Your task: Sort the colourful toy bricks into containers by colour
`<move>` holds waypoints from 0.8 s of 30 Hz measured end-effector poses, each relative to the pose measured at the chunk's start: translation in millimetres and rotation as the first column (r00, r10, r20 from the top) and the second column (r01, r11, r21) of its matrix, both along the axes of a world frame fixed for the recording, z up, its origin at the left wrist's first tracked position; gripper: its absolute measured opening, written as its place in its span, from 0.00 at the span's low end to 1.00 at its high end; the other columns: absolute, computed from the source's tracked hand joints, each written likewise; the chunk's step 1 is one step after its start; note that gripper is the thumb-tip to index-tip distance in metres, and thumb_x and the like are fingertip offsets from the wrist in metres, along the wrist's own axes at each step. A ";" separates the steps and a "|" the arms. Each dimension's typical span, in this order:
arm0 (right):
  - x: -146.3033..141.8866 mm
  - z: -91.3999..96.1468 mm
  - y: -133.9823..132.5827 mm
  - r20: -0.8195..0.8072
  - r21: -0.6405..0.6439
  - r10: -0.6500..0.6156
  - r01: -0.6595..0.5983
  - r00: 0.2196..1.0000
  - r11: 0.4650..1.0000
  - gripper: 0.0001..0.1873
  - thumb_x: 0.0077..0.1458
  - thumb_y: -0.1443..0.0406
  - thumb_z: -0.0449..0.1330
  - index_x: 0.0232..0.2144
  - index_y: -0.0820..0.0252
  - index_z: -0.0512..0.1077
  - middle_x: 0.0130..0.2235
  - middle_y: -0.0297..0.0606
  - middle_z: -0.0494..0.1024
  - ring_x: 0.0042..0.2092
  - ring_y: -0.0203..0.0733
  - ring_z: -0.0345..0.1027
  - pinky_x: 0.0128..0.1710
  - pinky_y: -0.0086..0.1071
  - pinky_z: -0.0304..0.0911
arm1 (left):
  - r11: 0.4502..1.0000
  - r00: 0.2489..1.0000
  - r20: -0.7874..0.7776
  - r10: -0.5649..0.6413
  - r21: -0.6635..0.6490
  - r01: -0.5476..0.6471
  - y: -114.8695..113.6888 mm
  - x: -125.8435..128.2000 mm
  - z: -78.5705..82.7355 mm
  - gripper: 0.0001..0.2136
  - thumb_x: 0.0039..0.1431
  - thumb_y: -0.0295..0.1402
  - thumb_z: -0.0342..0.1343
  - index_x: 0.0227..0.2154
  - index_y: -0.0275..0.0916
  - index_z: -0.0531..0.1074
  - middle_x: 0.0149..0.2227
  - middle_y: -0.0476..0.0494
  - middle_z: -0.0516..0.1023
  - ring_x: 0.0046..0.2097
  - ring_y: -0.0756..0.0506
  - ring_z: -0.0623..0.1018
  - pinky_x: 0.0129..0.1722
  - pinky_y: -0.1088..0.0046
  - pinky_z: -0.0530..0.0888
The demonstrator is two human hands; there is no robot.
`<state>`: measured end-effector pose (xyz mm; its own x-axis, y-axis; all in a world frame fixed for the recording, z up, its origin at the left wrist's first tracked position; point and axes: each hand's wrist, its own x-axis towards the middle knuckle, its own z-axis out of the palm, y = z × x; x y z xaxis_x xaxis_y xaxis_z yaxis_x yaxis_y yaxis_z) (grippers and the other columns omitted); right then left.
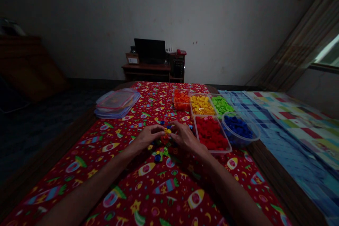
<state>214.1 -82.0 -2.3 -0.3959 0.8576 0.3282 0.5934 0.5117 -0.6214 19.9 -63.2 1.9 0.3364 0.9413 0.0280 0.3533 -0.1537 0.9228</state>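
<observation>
My left hand (pixel 149 135) and my right hand (pixel 184 136) meet over the middle of the table, fingertips pinched together on a small yellow building brick (pixel 167 131). Under and just in front of the hands lies a little heap of loose mixed-colour bricks (pixel 161 153), blue, green, red and yellow. Both hands rest low on the red rocket-print tablecloth (pixel 148 190). Which hand carries the brick's weight is hard to tell in the dim light.
To the right stand clear tubs of sorted bricks: orange (pixel 181 100), yellow (pixel 201 105), green (pixel 221 105), red (pixel 211 133), and a round bowl of blue ones (pixel 238 128). Stacked lids (pixel 118 103) lie at the far left. A patterned bed (pixel 291 127) is on the right.
</observation>
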 end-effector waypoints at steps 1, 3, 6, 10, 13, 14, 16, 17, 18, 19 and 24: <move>-1.6 0.6 -0.8 -0.008 -0.009 0.031 -0.031 0.999 0.999 0.19 0.55 0.67 0.57 0.51 0.60 0.65 0.38 0.38 0.76 0.37 0.38 0.68 0.36 0.29 0.59 | 1.000 1.000 0.028 0.003 -0.026 -0.002 -1.2 1.5 1.5 0.16 0.45 0.45 0.59 0.32 0.37 0.75 0.31 0.46 0.79 0.33 0.45 0.76 0.34 0.71 0.72; -4.0 2.3 -3.9 0.007 0.013 0.088 -0.088 0.996 0.996 0.21 0.56 0.67 0.57 0.52 0.60 0.65 0.40 0.40 0.76 0.39 0.39 0.69 0.39 0.29 0.59 | 0.999 0.998 0.062 0.009 -0.053 -0.005 -2.6 4.3 2.0 0.15 0.43 0.44 0.60 0.29 0.37 0.73 0.28 0.48 0.77 0.31 0.46 0.75 0.31 0.73 0.70; -4.2 9.3 -8.5 0.078 0.065 0.076 -0.081 0.994 0.995 0.12 0.58 0.66 0.55 0.44 0.63 0.71 0.36 0.39 0.77 0.36 0.37 0.67 0.36 0.28 0.56 | 0.998 0.997 0.069 0.030 -0.051 -0.026 -2.6 6.3 -1.6 0.15 0.44 0.45 0.60 0.26 0.37 0.70 0.23 0.52 0.72 0.26 0.50 0.71 0.27 0.75 0.67; 4.6 24.0 -7.5 0.167 0.097 -0.028 0.012 0.985 0.995 0.07 0.58 0.67 0.54 0.33 0.63 0.72 0.28 0.35 0.73 0.29 0.34 0.62 0.30 0.26 0.51 | 0.999 0.999 0.047 0.024 -0.039 -0.022 -1.7 6.1 -5.0 0.19 0.50 0.51 0.53 0.26 0.37 0.69 0.24 0.49 0.73 0.26 0.49 0.71 0.26 0.75 0.67; 16.2 32.0 -4.6 0.190 0.142 -0.130 0.104 0.973 0.984 0.06 0.58 0.67 0.55 0.33 0.63 0.72 0.29 0.36 0.74 0.30 0.34 0.62 0.30 0.27 0.50 | 1.000 1.000 0.007 0.011 -0.022 -0.011 -1.8 5.7 -4.3 0.20 0.51 0.51 0.50 0.25 0.37 0.70 0.24 0.48 0.74 0.26 0.49 0.71 0.26 0.75 0.68; 20.4 33.7 -3.8 0.210 0.152 -0.169 0.138 0.963 0.979 0.06 0.58 0.67 0.55 0.34 0.63 0.72 0.30 0.37 0.74 0.30 0.34 0.62 0.30 0.27 0.50 | 1.000 1.000 -0.013 0.006 -0.009 -0.006 -1.9 5.5 -3.9 0.19 0.52 0.51 0.50 0.24 0.38 0.69 0.23 0.49 0.73 0.26 0.49 0.71 0.26 0.75 0.68; 29.3 36.9 -1.6 0.278 0.162 -0.236 0.196 0.931 0.967 0.06 0.57 0.67 0.56 0.33 0.62 0.73 0.30 0.37 0.75 0.30 0.35 0.63 0.30 0.27 0.49 | 0.999 0.998 -0.062 -0.018 0.033 0.020 -1.9 4.4 -3.7 0.19 0.53 0.50 0.48 0.23 0.38 0.69 0.22 0.49 0.73 0.25 0.49 0.72 0.26 0.75 0.68; 34.2 38.9 0.6 0.318 0.161 -0.263 0.221 0.911 0.962 0.06 0.57 0.66 0.56 0.33 0.61 0.73 0.30 0.37 0.75 0.30 0.36 0.63 0.29 0.28 0.48 | 0.997 0.995 -0.090 -0.035 0.059 0.040 -1.8 3.4 -4.1 0.19 0.54 0.49 0.47 0.23 0.38 0.70 0.22 0.49 0.73 0.25 0.49 0.72 0.26 0.76 0.67; 39.6 41.5 4.1 0.353 0.162 -0.292 0.250 0.889 0.955 0.06 0.57 0.66 0.56 0.32 0.61 0.73 0.29 0.37 0.75 0.30 0.36 0.63 0.29 0.28 0.48 | 0.994 0.991 -0.123 -0.054 0.088 0.065 -1.5 2.1 -4.7 0.19 0.55 0.48 0.47 0.23 0.38 0.70 0.22 0.49 0.74 0.26 0.49 0.72 0.26 0.76 0.67; 45.7 44.8 9.2 0.377 0.169 -0.329 0.285 0.866 0.944 0.07 0.57 0.65 0.56 0.32 0.61 0.73 0.29 0.38 0.75 0.30 0.37 0.64 0.29 0.28 0.49 | 0.989 0.985 -0.158 -0.068 0.120 0.087 -1.0 0.6 -5.5 0.19 0.56 0.47 0.46 0.23 0.38 0.71 0.22 0.49 0.74 0.26 0.49 0.72 0.26 0.76 0.67; 81.5 67.0 48.7 0.325 0.307 -0.584 0.501 0.744 0.809 0.12 0.59 0.63 0.54 0.41 0.61 0.74 0.37 0.45 0.78 0.38 0.44 0.69 0.36 0.31 0.57 | 0.955 0.965 -0.264 -0.007 0.285 0.085 5.6 -8.9 -11.4 0.18 0.59 0.45 0.45 0.27 0.38 0.73 0.27 0.48 0.78 0.30 0.47 0.75 0.30 0.75 0.69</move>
<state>295.6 -33.3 64.6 -0.0096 0.9038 0.4279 0.9725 0.1080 -0.2063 11.0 -57.6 -9.5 0.4112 0.8881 0.2056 0.5584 -0.4237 0.7132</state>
